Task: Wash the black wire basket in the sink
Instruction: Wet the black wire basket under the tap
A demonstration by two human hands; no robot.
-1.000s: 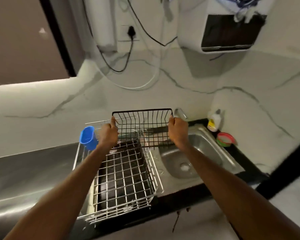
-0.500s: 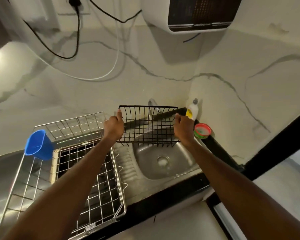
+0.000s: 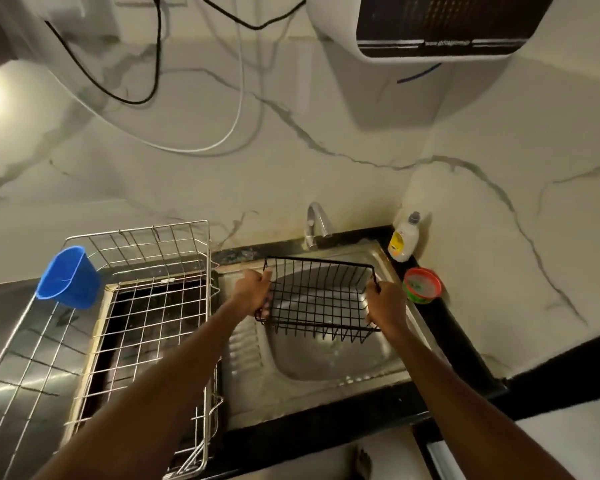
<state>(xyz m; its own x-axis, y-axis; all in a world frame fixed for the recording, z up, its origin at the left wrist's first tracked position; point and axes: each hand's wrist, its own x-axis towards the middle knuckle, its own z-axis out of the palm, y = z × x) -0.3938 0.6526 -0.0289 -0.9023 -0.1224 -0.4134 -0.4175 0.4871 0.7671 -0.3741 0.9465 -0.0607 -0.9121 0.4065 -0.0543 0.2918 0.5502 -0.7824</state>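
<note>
Black countertop [image 3: 465,344] carries inset steel sink [image 3: 326,368]; silver wire rack [image 3: 136,323] left; bottle [image 3: 403,239] and red-rimmed bowl [image 3: 422,285] far right.

One head-worn wide-angle view only, so nothing shared with a second view. Looks forward and steeply down from above the near edge of the bench [image 3: 326,424], facing the marble wall corner. Sits near enough for both forearms to run in from the bottom corners toward mid-frame. Centres on the sink [image 3: 326,372], with the tap [image 3: 317,221] beyond it against the wall. Takes in the silver wire rack [image 3: 125,306] at lower left and a wall-mounted appliance [image 3: 430,26] at the top right edge. Bends straight lines toward the frame edges.
</note>
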